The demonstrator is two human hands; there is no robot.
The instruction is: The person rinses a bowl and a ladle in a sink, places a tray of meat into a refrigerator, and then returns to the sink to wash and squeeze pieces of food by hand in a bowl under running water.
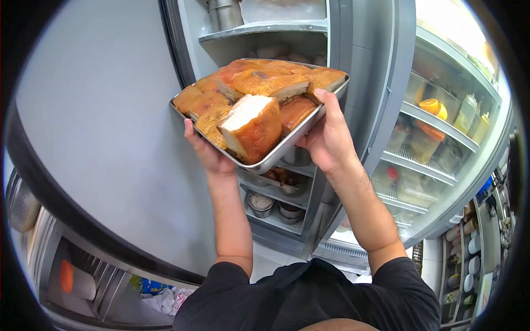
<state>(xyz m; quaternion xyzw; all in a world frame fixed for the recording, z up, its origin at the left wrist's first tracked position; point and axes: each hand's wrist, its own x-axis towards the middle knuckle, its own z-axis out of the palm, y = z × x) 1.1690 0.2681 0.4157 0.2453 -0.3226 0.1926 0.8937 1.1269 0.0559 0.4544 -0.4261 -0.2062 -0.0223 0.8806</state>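
Observation:
Between my two hands a rectangular metal tray (264, 164) is held up in front of an open refrigerator. Several large slabs of browned meat, which look like roast pork (265, 80), fill it. One thick piece (255, 129) at the near side shows a white cut face. My left hand (208, 149) grips the tray's left near edge, thumb up at the rim and the other fingers mostly hidden beneath. At the right edge, my right hand (331, 135) has its thumb over the rim, with its fingers under the tray.
The grey refrigerator door (110, 121) stands open on the left. Inside, a shelf (265, 28) carries metal containers, and lower down sits a round pot (260, 204). On the right is a glass-door fridge (436, 132) with bottles and tubs. Crowded shelving (469, 259) stands farther right.

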